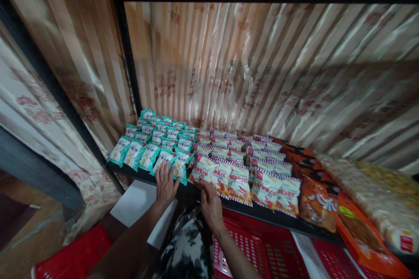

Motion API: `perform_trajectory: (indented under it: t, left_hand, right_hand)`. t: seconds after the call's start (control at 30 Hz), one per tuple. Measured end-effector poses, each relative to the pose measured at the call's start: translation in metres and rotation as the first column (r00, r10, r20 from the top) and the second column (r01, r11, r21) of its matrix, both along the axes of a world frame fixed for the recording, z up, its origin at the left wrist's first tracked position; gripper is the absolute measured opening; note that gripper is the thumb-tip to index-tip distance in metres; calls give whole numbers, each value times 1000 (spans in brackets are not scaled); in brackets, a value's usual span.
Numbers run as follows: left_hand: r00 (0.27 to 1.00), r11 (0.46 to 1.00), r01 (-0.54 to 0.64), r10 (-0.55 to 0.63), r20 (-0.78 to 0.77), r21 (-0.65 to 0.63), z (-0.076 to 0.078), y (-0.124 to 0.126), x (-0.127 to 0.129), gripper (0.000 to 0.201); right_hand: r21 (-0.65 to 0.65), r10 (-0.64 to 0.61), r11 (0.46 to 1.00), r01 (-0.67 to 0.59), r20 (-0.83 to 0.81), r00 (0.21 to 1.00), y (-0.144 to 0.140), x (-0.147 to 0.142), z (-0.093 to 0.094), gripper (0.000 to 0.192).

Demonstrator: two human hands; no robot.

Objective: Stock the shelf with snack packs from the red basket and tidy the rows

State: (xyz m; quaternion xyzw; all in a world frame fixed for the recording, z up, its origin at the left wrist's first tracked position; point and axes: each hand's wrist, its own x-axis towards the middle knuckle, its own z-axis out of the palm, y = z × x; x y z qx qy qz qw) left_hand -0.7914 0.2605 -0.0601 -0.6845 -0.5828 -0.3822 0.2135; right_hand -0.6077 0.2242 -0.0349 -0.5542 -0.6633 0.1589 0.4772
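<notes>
My left hand (166,184) lies with its fingers stretched over the front of a teal-and-white snack bag (163,157) in the front row, its thumb apart and near the shelf edge. My right hand (211,204) is at the lower edge of a white-and-red snack bag (203,166). Its fingers are loosely bent, partly turned from view, and I see nothing held in them. Several teal bags (125,150) stand in tilted rows on the left of the black shelf (262,212). Rows of white-and-red bags (240,183) stand to their right.
Orange snack bags (317,200) and large clear packs (366,192) fill the shelf's right side. A black post (129,56) and patterned curtain (203,61) enclose it. Below are red baskets (242,244), another red basket (78,248) and a white board (135,202).
</notes>
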Motion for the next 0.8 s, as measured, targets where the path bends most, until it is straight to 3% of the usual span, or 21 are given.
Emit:
perform_trajectory:
  t: [0.63, 0.8]
  left_hand:
    - [999, 998, 23, -22, 28, -59, -11, -14, -7, 52]
    - [986, 995, -89, 96, 138, -55, -5, -15, -24, 49]
  right_hand:
    - [51, 27, 998, -25, -37, 999, -9, -9, -10, 30]
    - [49, 2, 999, -1, -23, 1000, -13, -4, -11, 31]
